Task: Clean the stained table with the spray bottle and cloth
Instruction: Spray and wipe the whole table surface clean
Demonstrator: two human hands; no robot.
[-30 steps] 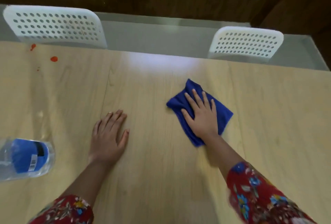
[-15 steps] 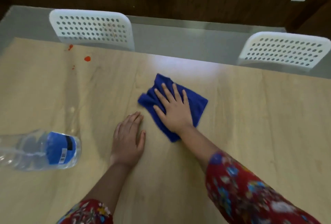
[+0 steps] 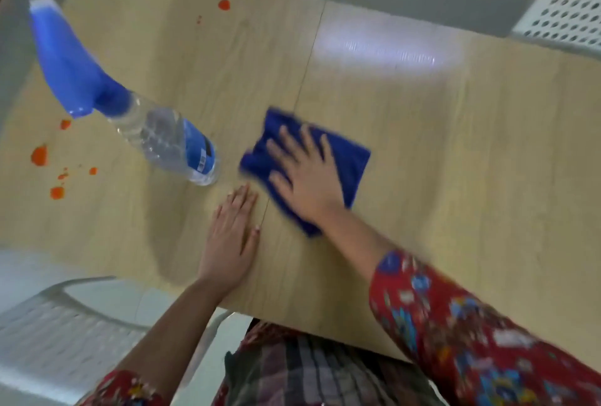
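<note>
Head cam: I'm mid-wipe. R hand (image 3: 305, 178) lies flat, fingers spread, pressing the blue cloth (image 3: 353, 158) on the table (image 3: 471, 162), approx. mid-width, nearer the near edge. L hand (image 3: 232, 240) lies flat just beside it, holding nothing. Spray bottle (image 3: 162, 139) stands left of the cloth. Orange stains (image 3: 39, 155) by the left edge and far-left corner look untouched; next I'd spray there, then wipe.

Your right hand (image 3: 309, 178) is on the cloth (image 3: 353, 162) mid-tabletop (image 3: 455, 152), left hand (image 3: 231, 240) just beside it, nearer the front edge. The spray bottle (image 3: 162, 139) is left of the cloth, stains (image 3: 39, 156) by the left edge.
</note>
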